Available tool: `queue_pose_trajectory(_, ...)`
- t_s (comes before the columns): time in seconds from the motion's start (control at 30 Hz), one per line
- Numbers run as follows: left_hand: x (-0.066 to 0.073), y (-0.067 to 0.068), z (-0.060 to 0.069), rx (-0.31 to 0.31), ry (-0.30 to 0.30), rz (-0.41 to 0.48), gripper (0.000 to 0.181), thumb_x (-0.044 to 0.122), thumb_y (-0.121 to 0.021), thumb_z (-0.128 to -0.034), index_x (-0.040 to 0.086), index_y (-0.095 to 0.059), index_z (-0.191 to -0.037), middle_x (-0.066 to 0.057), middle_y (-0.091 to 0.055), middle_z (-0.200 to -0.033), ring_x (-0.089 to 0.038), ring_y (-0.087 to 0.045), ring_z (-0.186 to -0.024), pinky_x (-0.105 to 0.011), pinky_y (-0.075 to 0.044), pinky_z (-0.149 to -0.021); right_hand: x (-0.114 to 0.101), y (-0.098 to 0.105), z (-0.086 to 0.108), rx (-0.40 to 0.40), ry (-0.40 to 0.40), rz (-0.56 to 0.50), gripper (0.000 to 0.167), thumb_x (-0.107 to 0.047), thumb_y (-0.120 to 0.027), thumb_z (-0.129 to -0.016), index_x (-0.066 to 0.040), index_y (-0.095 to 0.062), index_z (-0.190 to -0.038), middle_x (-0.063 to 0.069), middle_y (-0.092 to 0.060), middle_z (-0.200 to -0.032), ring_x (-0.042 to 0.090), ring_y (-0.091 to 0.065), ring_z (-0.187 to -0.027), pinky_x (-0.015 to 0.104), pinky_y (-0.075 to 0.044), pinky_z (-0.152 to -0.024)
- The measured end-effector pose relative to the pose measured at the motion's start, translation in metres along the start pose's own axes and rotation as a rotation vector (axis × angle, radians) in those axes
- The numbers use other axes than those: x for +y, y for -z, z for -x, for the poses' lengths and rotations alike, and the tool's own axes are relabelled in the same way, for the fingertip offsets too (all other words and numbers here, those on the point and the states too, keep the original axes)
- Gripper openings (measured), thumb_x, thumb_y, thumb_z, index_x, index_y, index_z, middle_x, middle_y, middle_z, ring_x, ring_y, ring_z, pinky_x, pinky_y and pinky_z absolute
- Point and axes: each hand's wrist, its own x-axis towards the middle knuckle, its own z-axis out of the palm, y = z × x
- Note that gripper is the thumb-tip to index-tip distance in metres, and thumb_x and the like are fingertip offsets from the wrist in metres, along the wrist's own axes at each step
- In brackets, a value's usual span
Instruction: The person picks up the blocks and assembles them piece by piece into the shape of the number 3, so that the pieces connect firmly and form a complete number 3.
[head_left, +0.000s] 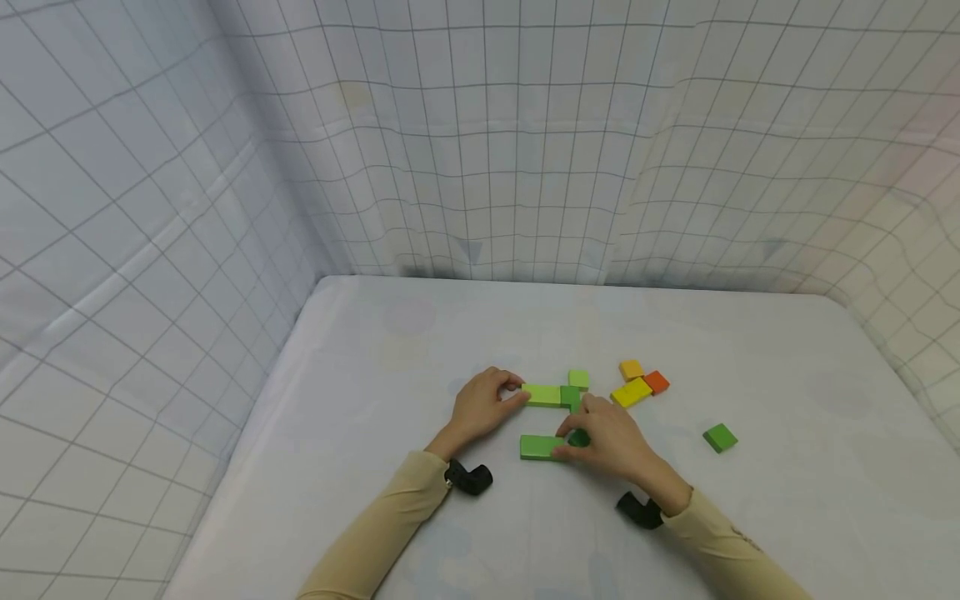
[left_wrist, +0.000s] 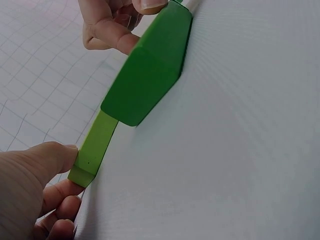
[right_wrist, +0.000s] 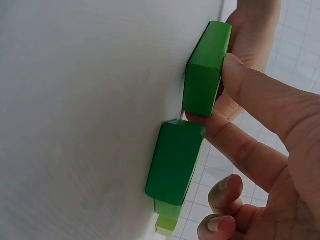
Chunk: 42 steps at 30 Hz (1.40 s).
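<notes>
My left hand (head_left: 480,406) pinches the left end of a long light green block (head_left: 542,395) between thumb and fingers; the left wrist view shows this grip on the light green block (left_wrist: 95,145). My right hand (head_left: 611,437) holds the right end of a long mid-green block (head_left: 537,447), its thumb and index finger on opposite sides of that block (right_wrist: 204,87). Beside the right fingers is a dark green block (right_wrist: 175,160), mostly covered in the head view. A small green block (head_left: 570,395) touches the light green block's right end. Behind it lies a small light green block (head_left: 578,379).
To the right, a yellow block (head_left: 631,392), an orange-yellow block (head_left: 631,369) and a red-orange block (head_left: 657,382) lie clustered. Farther right lies a lone green block (head_left: 721,437). The white table (head_left: 360,350) meets grid-patterned curtains (head_left: 480,150) at its back and sides.
</notes>
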Motion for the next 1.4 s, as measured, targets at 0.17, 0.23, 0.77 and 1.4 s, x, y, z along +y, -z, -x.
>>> queue_pose_trajectory(0.17,-0.0003,-0.0006,-0.0001,0.001,-0.001,0.004,0.030,0.041,-0.064,-0.0889,0.017,-0.070,-0.106,0.007,-0.059,-0.091,-0.006,-0.048,-0.070,-0.024,-0.040,-0.062,0.0007,0.0003,0.0009,-0.003,-0.003,-0.011,0.028,-0.045,-0.080,-0.071,-0.021,-0.075,-0.086,-0.008,-0.039,-0.073,0.009,-0.034,-0.066,0.027,-0.029,-0.062)
queue_pose_trajectory(0.23,0.0000,-0.0006,0.0000,0.001,0.000,0.007,0.030,0.041,-0.064,-0.0889,0.017,-0.069,-0.106,0.007,-0.059,-0.092,-0.006,-0.048,-0.070,-0.025,-0.040,-0.062,0.0008,0.0007,0.0012,-0.004,-0.003,-0.016,0.028,-0.045,-0.080,-0.071,-0.021,-0.075,-0.085,-0.009,-0.039,-0.074,0.009,-0.035,-0.067,0.027,-0.029,-0.063)
queue_pose_trajectory(0.77,0.0018,0.0008,-0.0002,-0.006,0.012,-0.001,0.029,0.041,-0.064,-0.0890,0.017,-0.069,-0.106,0.008,-0.059,-0.091,-0.007,-0.048,-0.071,-0.025,-0.040,-0.063,0.0066,-0.0003,0.0045,0.001,0.022,-0.019,0.034,-0.049,-0.082,-0.066,-0.023,-0.075,-0.087,-0.011,-0.039,-0.076,0.009,-0.036,-0.072,0.030,-0.030,-0.066)
queue_pose_trajectory(1.4,0.0010,-0.0001,0.0004,-0.007,0.012,-0.005,0.030,0.041,-0.064,-0.0890,0.017,-0.070,-0.106,0.008,-0.059,-0.091,-0.006,-0.048,-0.070,-0.024,-0.040,-0.062,0.0087,-0.0001,0.0035,0.024,0.045,-0.025,0.033,-0.050,-0.082,-0.066,-0.024,-0.073,-0.084,-0.009,-0.042,-0.079,0.011,-0.037,-0.074,0.030,-0.029,-0.065)
